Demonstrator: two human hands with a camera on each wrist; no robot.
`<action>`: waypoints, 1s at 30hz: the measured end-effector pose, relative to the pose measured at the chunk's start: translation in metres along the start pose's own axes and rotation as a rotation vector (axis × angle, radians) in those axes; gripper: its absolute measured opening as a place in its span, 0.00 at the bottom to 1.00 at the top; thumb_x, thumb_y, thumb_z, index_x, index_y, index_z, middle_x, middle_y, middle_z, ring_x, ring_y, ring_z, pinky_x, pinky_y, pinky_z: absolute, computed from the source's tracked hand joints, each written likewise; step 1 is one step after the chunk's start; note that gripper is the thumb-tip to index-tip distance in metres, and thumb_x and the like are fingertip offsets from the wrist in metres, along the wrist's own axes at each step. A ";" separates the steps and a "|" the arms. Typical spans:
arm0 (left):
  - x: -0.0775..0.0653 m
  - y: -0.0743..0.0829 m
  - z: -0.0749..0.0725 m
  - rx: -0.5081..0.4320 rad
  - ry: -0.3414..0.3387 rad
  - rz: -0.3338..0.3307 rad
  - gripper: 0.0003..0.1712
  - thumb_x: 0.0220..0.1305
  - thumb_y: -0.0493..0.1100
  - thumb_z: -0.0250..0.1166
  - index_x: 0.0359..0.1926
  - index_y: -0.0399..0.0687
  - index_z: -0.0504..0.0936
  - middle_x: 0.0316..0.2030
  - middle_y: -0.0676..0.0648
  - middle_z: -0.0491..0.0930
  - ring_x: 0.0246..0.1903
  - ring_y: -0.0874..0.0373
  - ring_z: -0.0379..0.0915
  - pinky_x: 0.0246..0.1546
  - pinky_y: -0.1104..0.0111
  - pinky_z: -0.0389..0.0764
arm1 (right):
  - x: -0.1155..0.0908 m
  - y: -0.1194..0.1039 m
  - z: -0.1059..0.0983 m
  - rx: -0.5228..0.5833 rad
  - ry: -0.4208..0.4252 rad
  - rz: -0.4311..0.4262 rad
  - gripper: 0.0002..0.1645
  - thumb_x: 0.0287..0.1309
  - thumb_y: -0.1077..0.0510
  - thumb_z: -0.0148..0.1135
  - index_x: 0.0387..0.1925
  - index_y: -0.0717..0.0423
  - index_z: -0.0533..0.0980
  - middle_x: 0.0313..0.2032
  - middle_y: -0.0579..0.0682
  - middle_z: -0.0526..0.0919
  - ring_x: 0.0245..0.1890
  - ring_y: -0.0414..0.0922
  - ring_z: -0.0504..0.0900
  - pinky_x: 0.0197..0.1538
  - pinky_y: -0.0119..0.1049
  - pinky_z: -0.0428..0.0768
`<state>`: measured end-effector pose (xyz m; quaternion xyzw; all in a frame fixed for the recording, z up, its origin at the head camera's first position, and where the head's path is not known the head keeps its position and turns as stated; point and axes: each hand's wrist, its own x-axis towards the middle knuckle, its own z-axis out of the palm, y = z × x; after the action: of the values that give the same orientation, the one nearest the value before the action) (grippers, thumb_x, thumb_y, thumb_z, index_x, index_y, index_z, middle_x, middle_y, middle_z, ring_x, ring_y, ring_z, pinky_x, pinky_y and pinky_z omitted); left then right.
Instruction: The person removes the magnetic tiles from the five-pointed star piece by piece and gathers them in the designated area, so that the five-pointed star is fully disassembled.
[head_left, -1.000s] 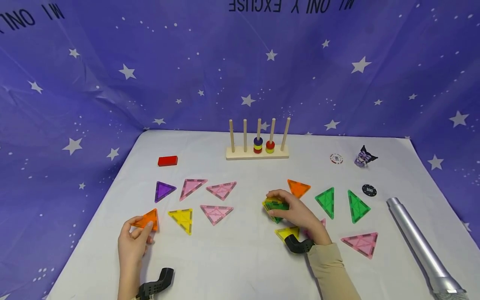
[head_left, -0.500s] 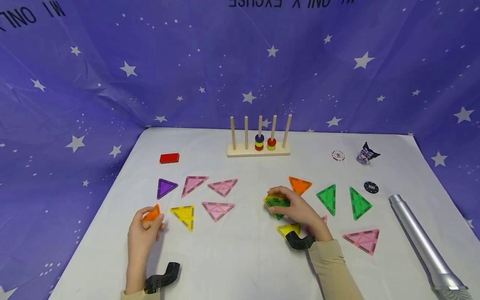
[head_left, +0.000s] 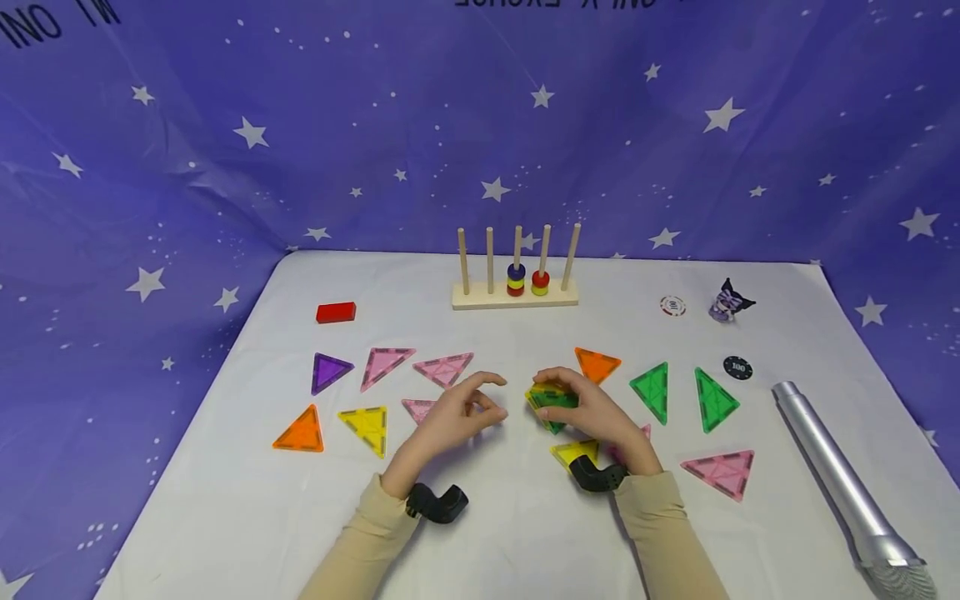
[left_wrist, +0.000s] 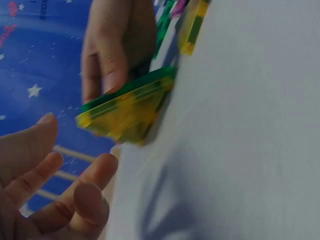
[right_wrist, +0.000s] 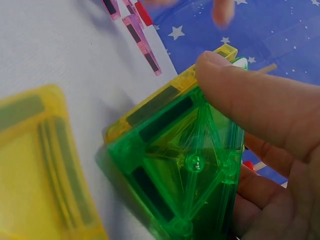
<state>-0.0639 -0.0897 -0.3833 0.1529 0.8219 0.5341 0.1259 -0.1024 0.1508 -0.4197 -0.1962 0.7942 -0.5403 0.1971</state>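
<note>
My right hand (head_left: 600,417) pinches a green triangular magnetic tile (right_wrist: 172,150) and a yellow triangular magnetic tile (left_wrist: 125,116) together, face to face, thumb on the top edge. To its left is my left hand (head_left: 456,417), fingers loosely bent and apart, with nothing between them. A gap separates its fingertips from the tile pair. An orange triangular tile (head_left: 302,432) lies flat at the left beside another yellow tile (head_left: 369,428). Under my left hand a pink tile (head_left: 416,409) is partly hidden. One more yellow tile (head_left: 574,453) lies by my right wrist, partly covered.
Purple (head_left: 330,372), pink (head_left: 442,369) and green tiles (head_left: 652,392) lie spread over the white table. A wooden peg stand (head_left: 480,298) with rings is at the back. A red block (head_left: 335,312), a small figurine (head_left: 727,302), chips (head_left: 738,367) and a silver microphone (head_left: 832,458) surround them.
My left hand has let go of the orange tile, which now lies on the table, and has moved right toward my right hand. The right hand keeps its hold on the tile pair.
</note>
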 end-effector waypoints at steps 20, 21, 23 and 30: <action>0.036 -0.010 0.035 -0.117 0.004 -0.008 0.10 0.63 0.42 0.58 0.44 0.45 0.74 0.22 0.41 0.80 0.12 0.53 0.66 0.15 0.71 0.65 | -0.002 -0.003 0.001 0.013 -0.015 -0.006 0.27 0.50 0.52 0.67 0.53 0.47 0.70 0.53 0.48 0.71 0.48 0.47 0.70 0.52 0.47 0.65; 0.036 -0.011 0.035 -0.117 0.002 -0.001 0.10 0.63 0.42 0.57 0.44 0.45 0.75 0.21 0.41 0.80 0.12 0.52 0.66 0.16 0.71 0.65 | -0.002 -0.002 0.002 0.010 -0.010 0.000 0.27 0.49 0.51 0.67 0.53 0.46 0.70 0.52 0.47 0.71 0.48 0.47 0.70 0.52 0.47 0.65; 0.035 -0.011 0.035 -0.122 0.002 0.017 0.09 0.63 0.40 0.57 0.43 0.45 0.75 0.19 0.40 0.79 0.12 0.51 0.66 0.15 0.71 0.65 | -0.001 -0.002 0.003 0.016 -0.004 0.012 0.26 0.49 0.51 0.67 0.52 0.45 0.71 0.51 0.46 0.71 0.47 0.47 0.70 0.52 0.47 0.64; 0.035 -0.012 0.035 -0.158 0.024 0.050 0.07 0.61 0.36 0.57 0.40 0.42 0.76 0.15 0.37 0.76 0.08 0.60 0.62 0.12 0.72 0.61 | -0.004 -0.019 0.004 0.000 0.007 -0.054 0.24 0.51 0.63 0.64 0.52 0.55 0.72 0.53 0.52 0.71 0.49 0.52 0.69 0.52 0.49 0.65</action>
<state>-0.0850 -0.0516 -0.4100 0.1564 0.7748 0.6019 0.1143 -0.0951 0.1438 -0.4027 -0.2156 0.7894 -0.5459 0.1798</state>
